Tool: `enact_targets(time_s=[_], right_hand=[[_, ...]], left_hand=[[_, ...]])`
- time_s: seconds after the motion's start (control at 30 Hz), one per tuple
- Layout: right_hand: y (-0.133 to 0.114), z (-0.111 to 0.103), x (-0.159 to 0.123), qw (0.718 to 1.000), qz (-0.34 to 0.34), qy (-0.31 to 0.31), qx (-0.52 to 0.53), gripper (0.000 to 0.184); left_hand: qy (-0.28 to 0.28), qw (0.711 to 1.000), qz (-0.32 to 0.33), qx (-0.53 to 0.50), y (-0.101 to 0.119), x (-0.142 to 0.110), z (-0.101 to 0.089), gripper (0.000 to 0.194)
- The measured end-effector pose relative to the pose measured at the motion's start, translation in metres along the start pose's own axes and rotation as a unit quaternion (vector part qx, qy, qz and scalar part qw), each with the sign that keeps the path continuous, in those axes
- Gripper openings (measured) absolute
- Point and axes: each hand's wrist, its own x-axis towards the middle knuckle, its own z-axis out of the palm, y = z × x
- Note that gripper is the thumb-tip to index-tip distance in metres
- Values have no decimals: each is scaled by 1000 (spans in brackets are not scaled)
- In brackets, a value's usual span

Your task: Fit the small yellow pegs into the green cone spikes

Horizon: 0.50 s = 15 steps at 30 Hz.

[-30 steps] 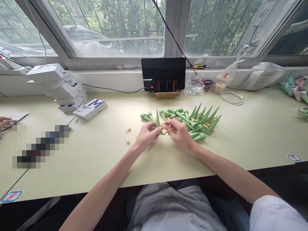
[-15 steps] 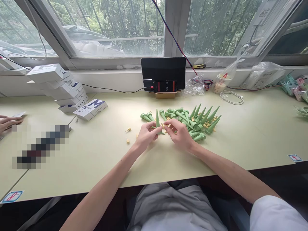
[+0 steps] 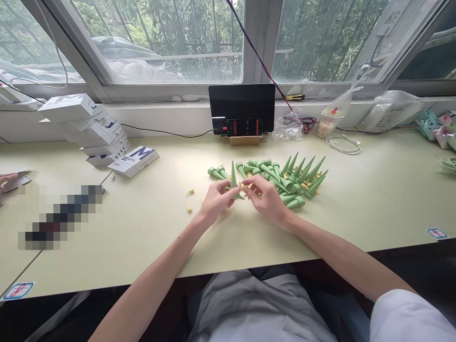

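Note:
My left hand [image 3: 216, 202] is closed around a green plastic spike [image 3: 233, 175], which points up above the fingers. A thin green tip also shows just under those fingertips; what it belongs to is hidden. My right hand [image 3: 263, 197] pinches a small yellow plastic piece [image 3: 241, 186] between thumb and forefinger, right beside the left fingertips. Behind and right of my hands lies a heap of green spikes [image 3: 265, 166], with several more standing point up among yellow pieces [image 3: 317, 190]. Left of my left hand, loose yellow pieces [image 3: 189, 209] rest on the table.
White boxes [image 3: 96, 128] are stacked at the back left, one box [image 3: 133, 161] in front. A phone [image 3: 244, 127] leans against a black panel [image 3: 242, 102]. A bagged cup [image 3: 327, 123] and a white cable [image 3: 344, 145] lie back right. Another person's hand [image 3: 7, 179] shows at far left.
My hands stay almost still, with the spike and the yellow piece in the same place. At far left, the other person's hand has shifted left and holds a flat item.

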Motion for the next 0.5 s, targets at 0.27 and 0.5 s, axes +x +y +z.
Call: enact_targets(time_s=[0.27, 0.5], right_hand=[[-4, 0, -1, 1000, 21, 4, 10, 15], [-1, 0, -1, 999, 28, -5, 15, 17]], left_hand=[[-4, 1000, 2, 7, 3, -2, 1, 31], [-8, 1000, 9, 2, 2, -2, 0, 35]])
